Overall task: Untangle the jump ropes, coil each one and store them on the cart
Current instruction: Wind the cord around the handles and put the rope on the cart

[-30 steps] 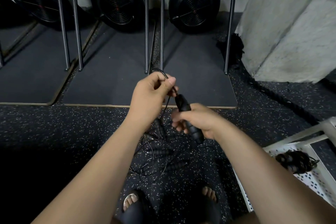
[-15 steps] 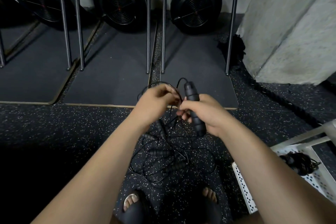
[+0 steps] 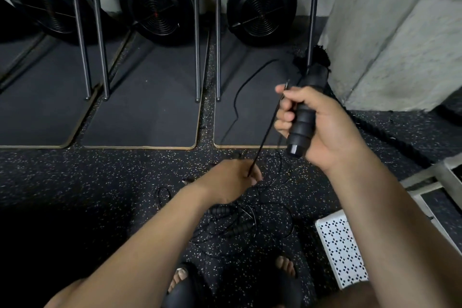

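Note:
My right hand grips a black ribbed jump rope handle, held up at the right and tilted. A thin black cord runs taut from that hand down to my left hand, which pinches it lower down. A slack loop of the cord arcs over the mat behind. Below my hands a tangle of thin cords and other black handles lies on the speckled floor. The white perforated cart shelf shows at the lower right, partly hidden by my right forearm.
Three black fan machines stand on dark mats at the back, with upright metal rails between them. A concrete pillar rises at the right, a thick battle rope lying at its base. My sandalled feet are below.
My hands have moved apart: the right one lifted the handle up and to the right, the left one dropped lower, and the cord now stretches taut between them.

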